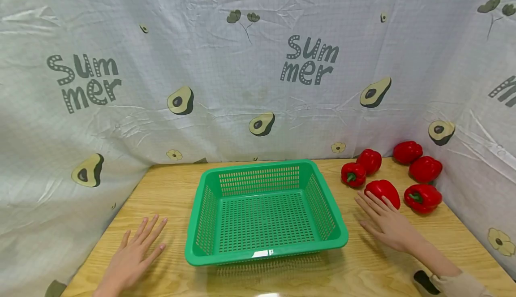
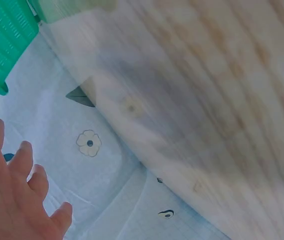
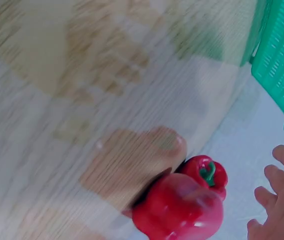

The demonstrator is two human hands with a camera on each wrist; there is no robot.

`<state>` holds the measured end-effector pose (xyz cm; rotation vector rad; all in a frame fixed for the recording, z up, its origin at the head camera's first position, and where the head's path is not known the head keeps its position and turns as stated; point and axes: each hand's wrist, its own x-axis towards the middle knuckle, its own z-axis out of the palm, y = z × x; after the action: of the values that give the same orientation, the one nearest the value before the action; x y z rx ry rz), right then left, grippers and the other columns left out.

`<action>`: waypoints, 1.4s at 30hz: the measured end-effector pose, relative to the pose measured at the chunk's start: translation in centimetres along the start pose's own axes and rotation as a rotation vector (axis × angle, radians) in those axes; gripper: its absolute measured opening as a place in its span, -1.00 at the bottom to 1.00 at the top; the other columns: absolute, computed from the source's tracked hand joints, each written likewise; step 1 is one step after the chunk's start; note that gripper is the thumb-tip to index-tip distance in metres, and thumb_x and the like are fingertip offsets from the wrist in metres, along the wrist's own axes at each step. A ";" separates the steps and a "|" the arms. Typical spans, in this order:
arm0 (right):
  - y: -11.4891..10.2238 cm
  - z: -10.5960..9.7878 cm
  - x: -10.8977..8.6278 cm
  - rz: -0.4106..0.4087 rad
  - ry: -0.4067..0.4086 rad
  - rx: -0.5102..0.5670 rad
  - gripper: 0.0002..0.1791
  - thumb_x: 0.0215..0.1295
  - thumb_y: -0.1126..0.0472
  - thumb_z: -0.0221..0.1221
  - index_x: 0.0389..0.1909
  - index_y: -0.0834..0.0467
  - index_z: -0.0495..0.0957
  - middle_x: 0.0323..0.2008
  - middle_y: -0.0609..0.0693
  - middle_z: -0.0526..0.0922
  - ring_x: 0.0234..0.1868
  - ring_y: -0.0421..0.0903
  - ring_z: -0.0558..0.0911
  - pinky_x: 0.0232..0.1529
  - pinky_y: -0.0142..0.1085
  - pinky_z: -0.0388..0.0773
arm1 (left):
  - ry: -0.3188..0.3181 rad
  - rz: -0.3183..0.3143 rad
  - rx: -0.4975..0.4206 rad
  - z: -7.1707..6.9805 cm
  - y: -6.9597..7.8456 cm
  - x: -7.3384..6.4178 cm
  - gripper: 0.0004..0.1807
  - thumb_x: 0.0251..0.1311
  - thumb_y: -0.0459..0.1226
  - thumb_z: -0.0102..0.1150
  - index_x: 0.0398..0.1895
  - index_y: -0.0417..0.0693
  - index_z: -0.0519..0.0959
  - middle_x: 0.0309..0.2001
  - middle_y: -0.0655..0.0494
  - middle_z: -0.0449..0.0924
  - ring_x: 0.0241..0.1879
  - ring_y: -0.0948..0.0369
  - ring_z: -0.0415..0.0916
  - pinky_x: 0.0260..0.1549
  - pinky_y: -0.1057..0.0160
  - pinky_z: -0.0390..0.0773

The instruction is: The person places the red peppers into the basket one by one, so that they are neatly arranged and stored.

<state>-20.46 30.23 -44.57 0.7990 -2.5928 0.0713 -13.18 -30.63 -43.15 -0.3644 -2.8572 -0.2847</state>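
Observation:
A green plastic basket (image 1: 264,221) with slotted walls stands in the middle of the wooden table, and nothing lies inside it. To its left, my left hand (image 1: 135,254) is spread with straight fingers and holds nothing. On the other side, my right hand (image 1: 384,227) has its fingers extended and grips nothing. Its fingertips overlap the nearest red bell pepper (image 1: 384,191) in the head view. In the right wrist view, that hand and a large red pepper (image 3: 179,210) are apart. Several more red bell peppers (image 1: 423,198) lie around it, some with green stems showing.
A pale cloth (image 1: 225,64) printed with avocados and lettering hangs behind the table and along both sides. The bare wood of the tabletop (image 1: 169,189) shows left of the basket. A small dark object (image 1: 425,282) sits by the right sleeve.

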 end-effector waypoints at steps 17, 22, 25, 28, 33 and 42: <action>1.7 -1.0 -1.0 0.006 0.043 0.014 -0.28 -0.01 0.08 0.24 0.23 0.14 0.28 0.23 0.11 0.32 0.35 -0.05 0.11 0.34 -0.47 -0.48 | 0.067 0.066 -0.024 -1.0 2.6 0.1 -0.33 0.20 -0.04 -0.04 0.37 0.29 -0.01 0.41 0.22 -0.12 0.31 0.58 -0.56 0.31 0.09 -0.57; 2.1 -1.3 -1.3 0.048 0.022 0.031 -0.29 0.00 0.09 0.24 0.23 0.14 0.28 0.23 0.11 0.30 0.30 0.04 0.19 0.35 -0.38 -0.47 | 0.102 0.111 0.008 -1.4 3.5 0.3 -0.32 0.18 -0.03 -0.02 0.36 0.28 0.01 0.40 0.30 -0.14 0.32 0.56 -0.54 0.30 0.25 -0.59; 2.5 -1.3 -1.5 0.046 0.031 0.015 -0.29 -0.02 0.08 0.26 0.21 0.14 0.30 0.22 0.11 0.31 0.31 0.02 0.19 0.33 -0.45 -0.51 | 0.139 0.160 0.034 -1.7 4.0 0.4 -0.30 0.15 -0.04 0.02 0.36 0.24 0.04 0.40 0.32 -0.12 0.35 0.52 -0.49 0.27 0.39 -0.61; 2.9 -1.4 -1.6 0.048 0.037 0.011 -0.28 -0.03 0.09 0.27 0.21 0.14 0.30 0.22 0.11 0.31 0.30 0.01 0.19 0.31 -0.48 -0.54 | 0.175 0.204 0.046 -1.9 4.5 0.5 -0.28 0.11 -0.06 0.07 0.35 0.20 0.07 0.39 0.35 -0.08 0.38 0.47 -0.41 0.24 0.49 -0.59; 3.5 -1.4 -1.6 0.033 0.076 -0.004 -0.25 -0.12 0.13 0.31 0.19 0.17 0.32 0.18 0.13 0.34 0.19 0.08 0.29 0.32 -0.45 -0.49 | 0.212 0.256 0.030 -1.7 5.5 0.6 -0.30 0.07 -0.08 0.12 0.32 0.12 0.16 0.38 0.38 -0.05 0.39 0.42 -0.30 0.25 0.54 -0.53; 4.5 -1.4 -1.5 0.044 0.123 -0.033 -0.25 -0.21 0.18 0.34 0.14 0.21 0.36 0.14 0.18 0.37 0.11 0.12 0.34 0.30 -0.05 0.09 | 0.242 0.303 0.021 -1.3 6.8 0.9 -0.31 0.03 -0.04 0.13 0.28 0.00 0.24 0.36 0.28 0.06 0.39 0.42 -0.28 0.25 0.58 -0.47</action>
<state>-21.32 35.01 -43.58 0.7027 -2.4892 0.0874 -11.95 -24.28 -40.59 -0.6981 -2.5223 -0.2227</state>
